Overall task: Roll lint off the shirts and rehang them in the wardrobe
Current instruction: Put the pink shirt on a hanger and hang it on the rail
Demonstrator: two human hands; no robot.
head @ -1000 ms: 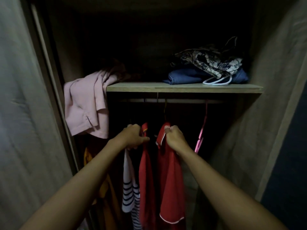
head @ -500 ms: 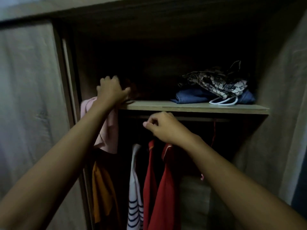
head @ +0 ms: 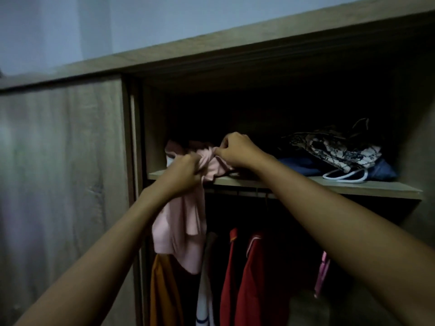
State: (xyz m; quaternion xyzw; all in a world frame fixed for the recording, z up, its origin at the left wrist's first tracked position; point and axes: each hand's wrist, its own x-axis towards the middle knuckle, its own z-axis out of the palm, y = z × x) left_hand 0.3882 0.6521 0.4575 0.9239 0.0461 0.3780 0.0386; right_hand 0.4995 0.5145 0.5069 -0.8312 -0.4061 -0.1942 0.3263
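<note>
Both hands, left hand (head: 186,171) and right hand (head: 237,150), have fingers curled into the pink shirt (head: 181,222) bunched mid-frame on the shelf (head: 306,184) edge, and it looks light and floppy, so I'd grab the shoulders.

The wardrobe door (head: 61,184) at left and the shelf (head: 306,185) across the middle look like matt, pale wood-grain board. The pink shirt (head: 181,227) at centre is soft, matt, creased cloth. At right lie a patterned cloth (head: 334,149) and a smooth white plastic hanger (head: 346,178).
</note>
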